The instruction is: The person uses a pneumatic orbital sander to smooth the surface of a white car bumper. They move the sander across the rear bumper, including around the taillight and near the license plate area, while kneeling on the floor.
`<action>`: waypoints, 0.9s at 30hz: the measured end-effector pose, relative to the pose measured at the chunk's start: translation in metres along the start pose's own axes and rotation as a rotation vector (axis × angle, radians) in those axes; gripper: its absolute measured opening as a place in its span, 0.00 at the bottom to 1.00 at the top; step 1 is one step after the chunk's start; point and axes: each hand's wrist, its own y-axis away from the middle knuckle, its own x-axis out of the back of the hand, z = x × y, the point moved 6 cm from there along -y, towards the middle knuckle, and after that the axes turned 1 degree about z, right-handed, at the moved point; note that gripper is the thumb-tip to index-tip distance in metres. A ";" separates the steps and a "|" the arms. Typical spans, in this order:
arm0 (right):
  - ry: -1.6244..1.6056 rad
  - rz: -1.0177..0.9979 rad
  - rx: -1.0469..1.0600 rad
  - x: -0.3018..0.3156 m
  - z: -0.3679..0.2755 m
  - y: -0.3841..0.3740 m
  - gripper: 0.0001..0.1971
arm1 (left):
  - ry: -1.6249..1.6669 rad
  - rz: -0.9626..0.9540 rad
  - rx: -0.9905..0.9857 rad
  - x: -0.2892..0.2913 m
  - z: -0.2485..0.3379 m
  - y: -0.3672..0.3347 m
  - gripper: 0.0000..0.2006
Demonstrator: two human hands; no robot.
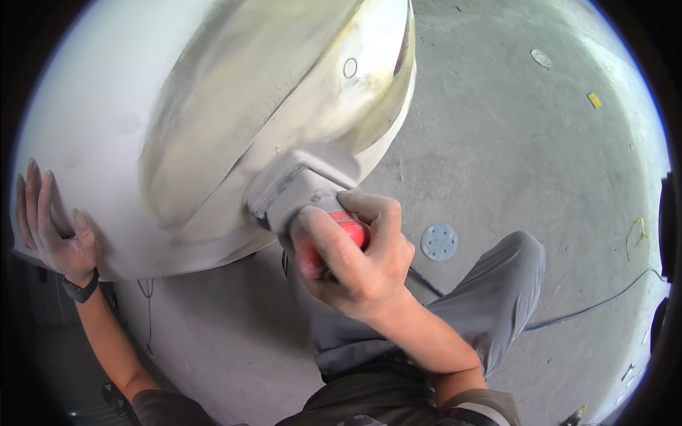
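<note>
A white car body panel [106, 135] with dull, sanded yellowish-grey patches fills the upper left, a dark seam running slantwise across it. My right hand [355, 255] is wrapped round the red grip of a grey, dust-covered power sander [312, 188]. The sander's flat pad lies against the panel's lower edge, below the seam; its far end is blurred. At the far left my left hand [60, 234] rests with fingers spread on the white panel, holding nothing. A dark band circles that wrist.
On the grey concrete floor [483, 156] lie a round blue sanding disc [439, 242], a pale disc [541, 58] and a yellow scrap [594, 100]. A blue hose [597, 309] runs across the right side. My bent knee [522, 259] is close to my right forearm.
</note>
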 end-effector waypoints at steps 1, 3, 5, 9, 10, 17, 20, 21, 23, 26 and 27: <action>0.015 0.045 -0.028 0.003 0.003 0.001 0.25 | 0.011 0.016 -0.011 0.000 0.001 0.001 0.26; 0.001 0.054 -0.066 0.005 0.007 0.004 0.24 | 0.014 0.003 0.014 0.000 0.000 0.003 0.26; -0.031 -0.008 -0.060 0.004 0.009 0.004 0.24 | 0.005 0.002 0.041 0.000 0.000 0.004 0.26; -0.040 -0.107 -0.032 0.004 0.010 -0.002 0.23 | 0.003 0.027 0.039 0.000 0.000 0.006 0.27; -0.030 -0.079 -0.057 0.007 0.014 -0.005 0.24 | 0.001 0.030 0.038 0.000 0.000 0.007 0.27; -0.066 -0.083 -0.062 0.007 0.012 -0.001 0.27 | 0.024 0.001 0.098 -0.001 -0.007 0.014 0.27; -0.063 -0.052 -0.120 0.007 0.013 0.004 0.27 | 0.014 -0.003 0.089 -0.001 -0.008 0.015 0.27; -0.038 -0.055 -0.135 0.006 0.013 0.006 0.27 | 0.003 0.002 0.088 -0.001 -0.008 0.015 0.27; -0.046 -0.058 -0.094 0.004 0.007 0.006 0.27 | 0.011 0.014 0.084 -0.001 -0.007 0.014 0.27; -0.040 -0.096 -0.011 -0.002 -0.008 0.007 0.29 | 0.013 0.011 0.104 -0.001 -0.006 0.012 0.27; -0.042 -0.122 0.026 -0.005 -0.013 0.007 0.20 | 0.004 0.009 0.097 0.000 -0.006 0.012 0.27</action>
